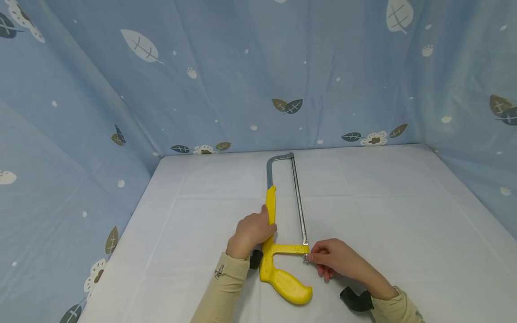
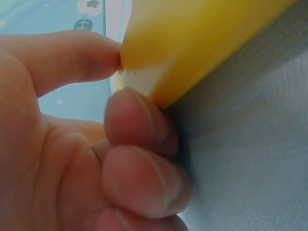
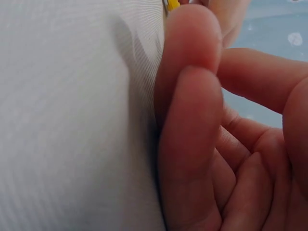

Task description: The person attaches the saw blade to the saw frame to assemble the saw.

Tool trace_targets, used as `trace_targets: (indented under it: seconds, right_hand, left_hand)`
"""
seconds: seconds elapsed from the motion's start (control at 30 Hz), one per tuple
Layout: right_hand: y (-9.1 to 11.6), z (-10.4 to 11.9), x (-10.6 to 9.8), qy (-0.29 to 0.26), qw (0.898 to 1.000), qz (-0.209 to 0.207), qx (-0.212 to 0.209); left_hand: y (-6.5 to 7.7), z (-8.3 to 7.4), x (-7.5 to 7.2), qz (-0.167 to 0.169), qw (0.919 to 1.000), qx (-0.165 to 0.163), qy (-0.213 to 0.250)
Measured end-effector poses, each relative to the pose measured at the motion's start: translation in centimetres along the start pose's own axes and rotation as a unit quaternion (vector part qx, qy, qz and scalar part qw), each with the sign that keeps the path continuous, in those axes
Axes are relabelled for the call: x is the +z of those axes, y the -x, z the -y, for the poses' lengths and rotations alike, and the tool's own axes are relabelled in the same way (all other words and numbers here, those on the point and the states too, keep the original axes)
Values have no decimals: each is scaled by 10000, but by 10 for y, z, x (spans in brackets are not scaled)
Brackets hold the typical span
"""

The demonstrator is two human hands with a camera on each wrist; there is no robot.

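A hacksaw with a yellow handle (image 1: 291, 287) lies flat on the white-covered table, its grey bow (image 1: 269, 172) pointing away from me. The blade (image 1: 299, 197) runs along its right side. My left hand (image 1: 251, 231) grips the yellow frame tube (image 1: 270, 206); close up in the left wrist view, thumb and fingertips touch the yellow frame (image 2: 159, 43). At the near end of the blade, my right hand (image 1: 341, 259) pinches a small metal wing nut (image 1: 306, 258) between thumb and index finger. The nut is hidden in the right wrist view, where other fingers (image 3: 192, 144) lie against the cloth.
The white cloth (image 1: 202, 224) covers the table around the saw. A blue leaf-patterned curtain (image 1: 242, 76) hangs behind and at both sides. Black wrist-worn pieces show at the left wrist (image 1: 256, 259) and right wrist (image 1: 357, 299).
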State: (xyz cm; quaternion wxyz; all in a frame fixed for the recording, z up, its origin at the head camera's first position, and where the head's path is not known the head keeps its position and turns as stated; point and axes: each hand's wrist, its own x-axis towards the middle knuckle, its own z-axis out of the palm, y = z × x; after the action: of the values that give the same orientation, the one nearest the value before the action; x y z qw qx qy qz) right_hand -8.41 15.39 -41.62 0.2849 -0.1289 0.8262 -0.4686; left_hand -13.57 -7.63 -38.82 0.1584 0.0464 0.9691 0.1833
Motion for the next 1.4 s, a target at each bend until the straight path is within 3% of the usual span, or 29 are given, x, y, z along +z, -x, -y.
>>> trace_targets:
  seconds: [0.7,1.4]
  right_hand:
    - [2,5,3,242,9997,-33,-5]
    - [1,5,0,1,10000,35,-12]
  left_hand:
    - [1,1,0,-7,10000,-4,19]
    - [1,1,-1,49,10000,-4,-31]
